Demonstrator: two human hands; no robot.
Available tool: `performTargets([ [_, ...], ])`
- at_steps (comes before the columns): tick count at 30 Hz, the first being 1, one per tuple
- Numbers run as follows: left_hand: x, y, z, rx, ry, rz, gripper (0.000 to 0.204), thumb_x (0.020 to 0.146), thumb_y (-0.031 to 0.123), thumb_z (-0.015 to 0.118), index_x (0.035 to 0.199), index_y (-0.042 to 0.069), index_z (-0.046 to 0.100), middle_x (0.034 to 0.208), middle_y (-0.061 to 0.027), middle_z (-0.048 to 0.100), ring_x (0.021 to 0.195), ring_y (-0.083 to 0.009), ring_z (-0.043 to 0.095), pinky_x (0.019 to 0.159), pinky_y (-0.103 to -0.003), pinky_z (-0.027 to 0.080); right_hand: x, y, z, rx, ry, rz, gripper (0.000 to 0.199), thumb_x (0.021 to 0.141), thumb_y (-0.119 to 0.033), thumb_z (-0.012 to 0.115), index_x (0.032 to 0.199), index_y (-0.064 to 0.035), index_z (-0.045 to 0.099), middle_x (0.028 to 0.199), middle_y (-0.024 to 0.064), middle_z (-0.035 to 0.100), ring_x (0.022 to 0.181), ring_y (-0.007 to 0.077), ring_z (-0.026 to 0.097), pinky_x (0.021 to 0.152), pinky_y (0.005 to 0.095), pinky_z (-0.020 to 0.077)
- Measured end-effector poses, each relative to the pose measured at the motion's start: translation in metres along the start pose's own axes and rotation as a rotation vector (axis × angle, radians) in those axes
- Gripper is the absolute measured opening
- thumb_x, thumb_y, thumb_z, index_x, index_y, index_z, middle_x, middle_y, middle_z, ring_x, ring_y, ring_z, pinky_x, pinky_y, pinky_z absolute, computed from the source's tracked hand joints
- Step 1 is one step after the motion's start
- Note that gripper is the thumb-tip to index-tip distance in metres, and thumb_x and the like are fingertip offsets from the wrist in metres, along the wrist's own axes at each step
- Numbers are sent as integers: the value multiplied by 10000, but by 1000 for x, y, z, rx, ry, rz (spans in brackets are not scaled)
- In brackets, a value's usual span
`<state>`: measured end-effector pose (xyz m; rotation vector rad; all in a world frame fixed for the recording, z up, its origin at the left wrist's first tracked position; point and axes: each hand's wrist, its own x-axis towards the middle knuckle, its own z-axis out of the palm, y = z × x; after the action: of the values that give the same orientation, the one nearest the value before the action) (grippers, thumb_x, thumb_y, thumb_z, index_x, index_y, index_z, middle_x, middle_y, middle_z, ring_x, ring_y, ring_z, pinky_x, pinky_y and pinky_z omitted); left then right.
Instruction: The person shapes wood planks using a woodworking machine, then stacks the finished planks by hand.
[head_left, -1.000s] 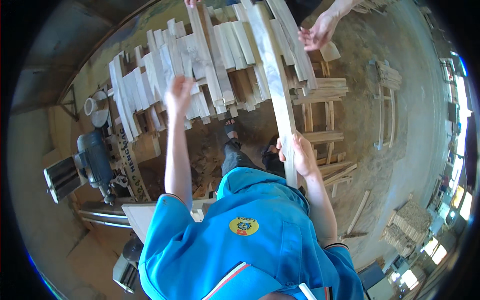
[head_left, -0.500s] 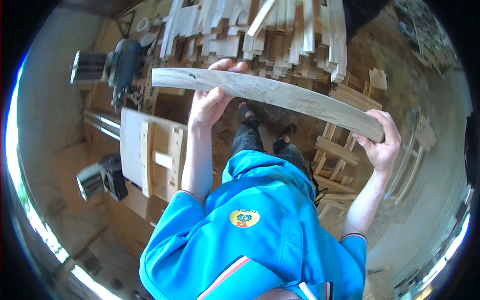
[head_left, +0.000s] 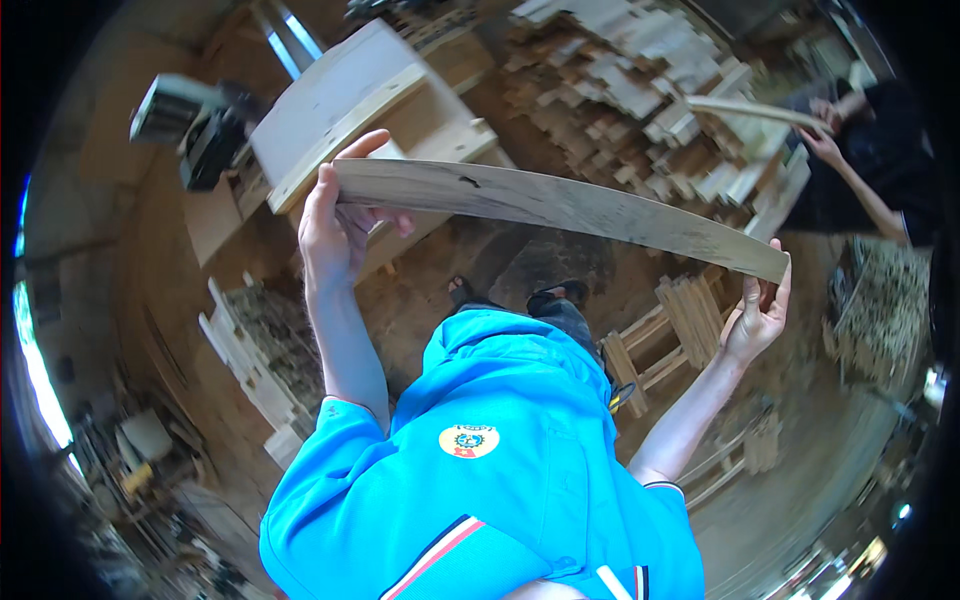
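A long pale wooden board [head_left: 560, 205] spans the space in front of my body, sloping down toward the right. Near its left end a small dark knot mark shows on the face. My left hand [head_left: 338, 228] grips that left end, thumb at the end and fingers spread around and under the wood. At the opposite end, my right hand [head_left: 758, 315] pinches the board between thumb and fingers. Nothing else is in either hand.
Stacked wood strips [head_left: 640, 100] rise beyond the board. A machine table [head_left: 340, 90] with a motor [head_left: 205, 150] stands at far left. Another person [head_left: 870, 150] holds a strip at far right. Wooden frames [head_left: 670, 325] and bundled strips [head_left: 265, 350] lie on the floor.
My body and view have turned, so the machine table and stack have shifted. My left hand has slid to the board's left end. Another person has come into view at right.
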<state>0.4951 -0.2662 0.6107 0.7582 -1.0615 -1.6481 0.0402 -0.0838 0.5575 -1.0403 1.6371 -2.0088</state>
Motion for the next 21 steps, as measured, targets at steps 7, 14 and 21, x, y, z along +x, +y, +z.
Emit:
performTargets([
  [7, -103, 67, -156, 34, -35, 186, 700, 1009, 410, 584, 1448, -113, 427, 1224, -301, 636, 819, -238, 689, 631, -288, 545, -41, 17, 135, 55, -103, 98, 633, 864, 112, 694, 1452, 15, 478, 1372, 163, 600, 1179, 253, 617, 1037, 387, 520],
  [14, -163, 92, -260, 131, 22, 432, 642, 967, 350, 684, 1443, -39, 503, 1370, -294, 541, 1218, -302, 604, 979, -406, 534, -65, 25, 274, 669, -247, 422, 368, 1062, -212, 523, 1342, 27, 532, 1485, 209, 501, 1320, 289, 551, 1147, 447, 460],
  [21, -163, 90, -267, 312, 547, 424, 656, 943, 190, 701, 1501, -22, 430, 1487, -265, 482, 1377, -291, 499, 1128, -430, 436, -63, 36, 391, 874, -307, 551, 527, 1042, -301, 523, 1439, 38, 451, 1501, 175, 493, 1397, 286, 473, 1200, 430, 378],
])
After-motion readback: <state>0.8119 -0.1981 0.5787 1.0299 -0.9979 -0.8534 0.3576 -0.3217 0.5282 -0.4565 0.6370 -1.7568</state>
